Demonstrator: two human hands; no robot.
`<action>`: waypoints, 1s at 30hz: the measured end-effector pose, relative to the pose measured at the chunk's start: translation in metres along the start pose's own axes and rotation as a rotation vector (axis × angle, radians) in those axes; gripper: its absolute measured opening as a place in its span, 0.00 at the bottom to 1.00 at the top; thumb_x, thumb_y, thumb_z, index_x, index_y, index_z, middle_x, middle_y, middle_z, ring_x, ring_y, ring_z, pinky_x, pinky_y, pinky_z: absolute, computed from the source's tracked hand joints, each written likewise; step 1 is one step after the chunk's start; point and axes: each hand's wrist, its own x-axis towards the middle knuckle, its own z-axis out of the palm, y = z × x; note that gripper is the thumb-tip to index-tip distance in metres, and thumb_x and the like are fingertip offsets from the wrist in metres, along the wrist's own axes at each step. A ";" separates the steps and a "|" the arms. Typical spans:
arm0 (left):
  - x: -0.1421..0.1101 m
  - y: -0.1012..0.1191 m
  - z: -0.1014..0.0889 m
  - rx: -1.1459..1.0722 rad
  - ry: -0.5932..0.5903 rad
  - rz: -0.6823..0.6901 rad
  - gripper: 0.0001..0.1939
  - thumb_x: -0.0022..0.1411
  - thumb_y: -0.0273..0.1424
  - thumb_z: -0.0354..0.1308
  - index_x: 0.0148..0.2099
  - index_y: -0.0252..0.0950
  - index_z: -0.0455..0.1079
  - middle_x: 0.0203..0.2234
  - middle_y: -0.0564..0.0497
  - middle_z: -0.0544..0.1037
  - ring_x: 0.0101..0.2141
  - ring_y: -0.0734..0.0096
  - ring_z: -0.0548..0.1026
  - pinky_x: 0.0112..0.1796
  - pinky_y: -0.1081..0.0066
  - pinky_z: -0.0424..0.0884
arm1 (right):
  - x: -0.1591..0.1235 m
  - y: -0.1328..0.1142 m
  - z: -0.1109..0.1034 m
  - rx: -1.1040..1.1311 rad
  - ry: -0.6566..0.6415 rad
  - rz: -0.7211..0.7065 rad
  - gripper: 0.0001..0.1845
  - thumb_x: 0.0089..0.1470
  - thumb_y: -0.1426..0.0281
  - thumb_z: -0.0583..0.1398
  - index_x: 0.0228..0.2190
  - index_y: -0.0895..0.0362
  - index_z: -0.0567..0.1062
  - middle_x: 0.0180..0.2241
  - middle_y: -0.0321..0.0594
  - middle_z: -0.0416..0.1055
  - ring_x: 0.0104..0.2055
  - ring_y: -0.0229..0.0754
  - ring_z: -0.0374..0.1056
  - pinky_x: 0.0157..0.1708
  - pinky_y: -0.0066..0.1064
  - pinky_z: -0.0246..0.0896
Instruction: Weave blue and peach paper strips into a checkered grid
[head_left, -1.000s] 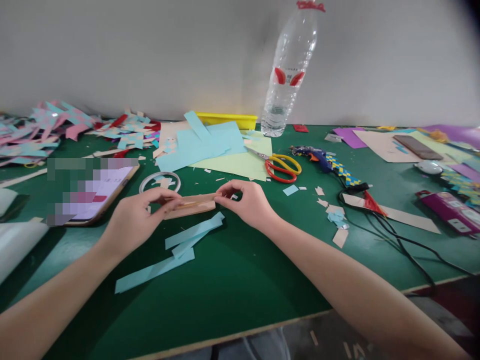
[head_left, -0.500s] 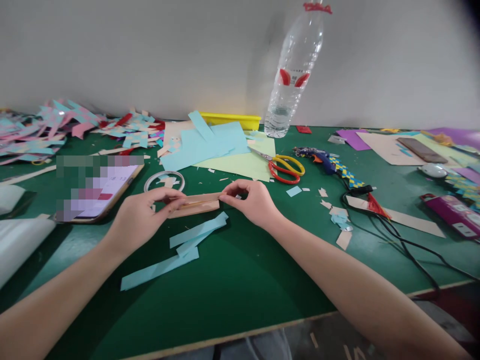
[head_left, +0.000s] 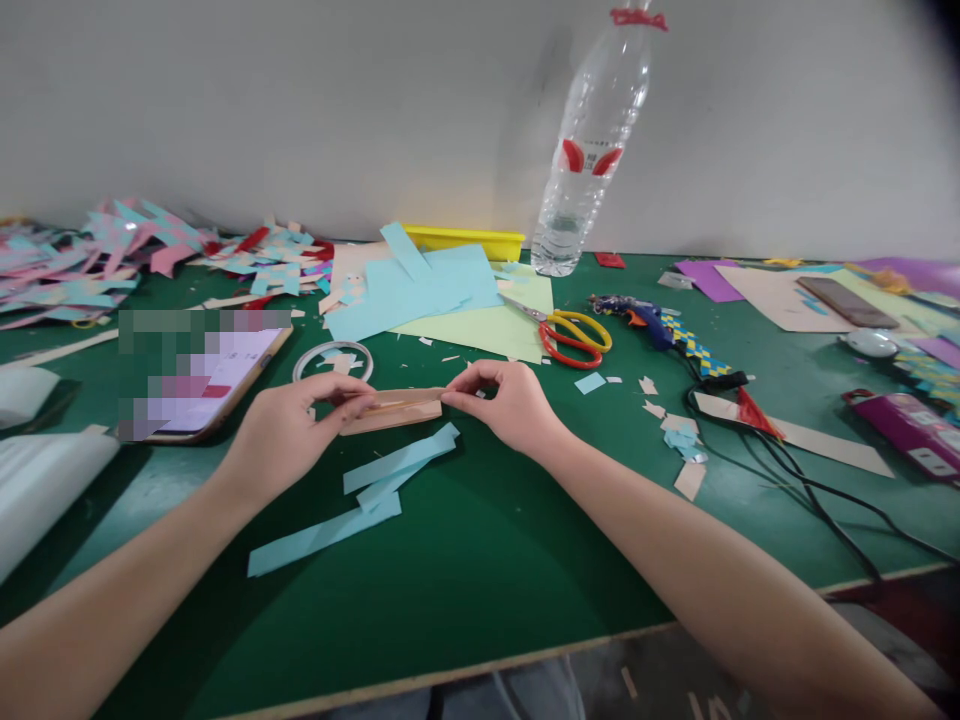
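Peach paper [head_left: 412,398] spans left hand [head_left: 289,422] and right hand [head_left: 506,402], fingers [head_left: 349,408] pinching each end, behind blue strips [head_left: 405,460] on the desk [head_left: 525,560]; an uneven pull could crease it.

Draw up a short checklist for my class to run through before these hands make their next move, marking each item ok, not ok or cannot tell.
1. Left hand has hold of the beige paper: ok.
2. Right hand pinches the paper's other end: ok.
3. Scissors lie apart from both hands: ok, beyond the right hand.
4. Blue strips lie separately, none overlapping: not ok, some overlap.
5. Green table swept of scraps: not ok, small paper pieces lie scattered.
6. Blue glue gun is cold: cannot tell by sight.
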 end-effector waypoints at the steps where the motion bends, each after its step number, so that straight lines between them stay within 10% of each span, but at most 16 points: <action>1: 0.000 0.000 0.000 0.002 0.000 -0.001 0.18 0.62 0.47 0.54 0.38 0.42 0.78 0.36 0.50 0.83 0.34 0.62 0.79 0.34 0.69 0.71 | 0.000 0.000 0.000 0.000 0.002 0.004 0.04 0.52 0.68 0.66 0.29 0.56 0.79 0.29 0.36 0.77 0.31 0.37 0.69 0.34 0.31 0.65; 30: 0.000 0.001 -0.001 -0.006 0.015 0.010 0.20 0.62 0.51 0.54 0.40 0.41 0.78 0.38 0.50 0.83 0.37 0.59 0.80 0.33 0.69 0.73 | 0.000 -0.001 -0.002 -0.024 0.052 -0.013 0.03 0.54 0.70 0.64 0.30 0.54 0.80 0.32 0.36 0.79 0.35 0.38 0.72 0.40 0.34 0.68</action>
